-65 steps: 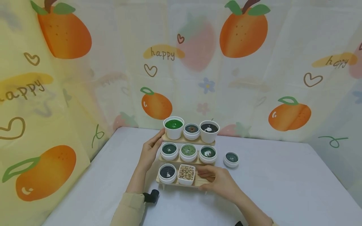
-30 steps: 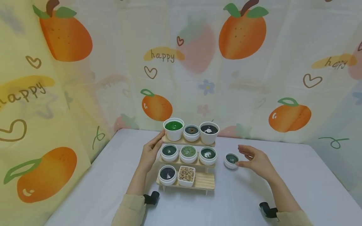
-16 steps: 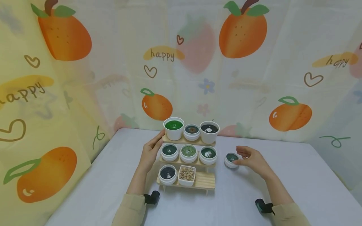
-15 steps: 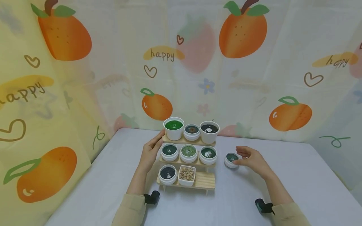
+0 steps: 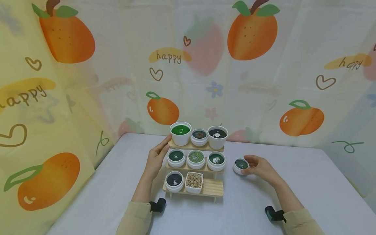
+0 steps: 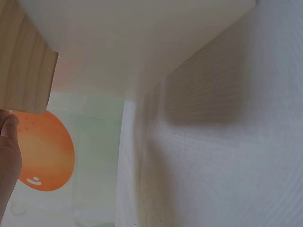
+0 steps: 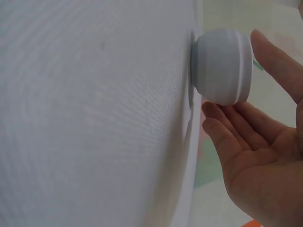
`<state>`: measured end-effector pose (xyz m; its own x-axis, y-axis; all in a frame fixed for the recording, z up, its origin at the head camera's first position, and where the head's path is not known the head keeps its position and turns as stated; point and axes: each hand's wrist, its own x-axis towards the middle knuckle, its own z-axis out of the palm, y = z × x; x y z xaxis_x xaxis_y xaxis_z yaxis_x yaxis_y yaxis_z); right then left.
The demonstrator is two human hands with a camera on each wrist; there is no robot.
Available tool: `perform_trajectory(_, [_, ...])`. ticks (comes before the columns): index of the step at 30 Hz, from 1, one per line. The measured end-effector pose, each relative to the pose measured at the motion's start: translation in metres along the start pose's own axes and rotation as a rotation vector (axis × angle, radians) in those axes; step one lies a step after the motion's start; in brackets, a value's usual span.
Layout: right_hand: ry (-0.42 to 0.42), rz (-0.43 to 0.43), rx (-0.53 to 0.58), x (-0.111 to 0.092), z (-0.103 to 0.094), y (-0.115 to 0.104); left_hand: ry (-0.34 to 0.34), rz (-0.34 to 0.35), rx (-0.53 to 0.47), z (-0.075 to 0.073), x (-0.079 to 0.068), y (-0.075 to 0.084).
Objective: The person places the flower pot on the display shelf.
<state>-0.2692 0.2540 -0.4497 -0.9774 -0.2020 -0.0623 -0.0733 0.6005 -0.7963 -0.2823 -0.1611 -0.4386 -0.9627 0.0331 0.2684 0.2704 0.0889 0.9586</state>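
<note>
A three-tier wooden rack [image 5: 213, 187] stands mid-table, bearing white cups and pots with mostly green or dark contents. My left hand [image 5: 154, 160] grips the left end of its top shelf; the left wrist view has the fingers [image 6: 10, 127] just under the board's corner [image 6: 28, 80]. To the right of the rack, a small round white pot [image 5: 237, 169] with dark green contents sits upright on the table. My right hand [image 5: 261, 169] holds this pot, thumb on one side and fingers curled against the other. The right wrist view shows the pot [image 7: 220, 66] between them.
The bottom shelf carries a round dark-filled pot [image 5: 174, 181] and a square dish [image 5: 194, 182] of beige bits, with bare wood at its right. Three pots fill the middle shelf. Fruit-print cloth [image 5: 249, 81] hangs behind the white table [image 5: 264, 209].
My right hand has left the bottom shelf, moved right to the lone pot, and lowered and closed its fingers about it. The left hand has stayed on the rack.
</note>
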Motion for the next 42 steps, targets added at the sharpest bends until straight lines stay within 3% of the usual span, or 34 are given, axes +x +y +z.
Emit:
perform_trajectory(28, [0.052,-0.027,-0.057,0.004,0.001,0.005,0.008,-0.010,0.012,0.001,0.000,0.001])
perform_trajectory(42, [0.066,-0.045,-0.065,0.003,0.002,-0.006,0.000,0.007,0.012,0.000,-0.001,0.001])
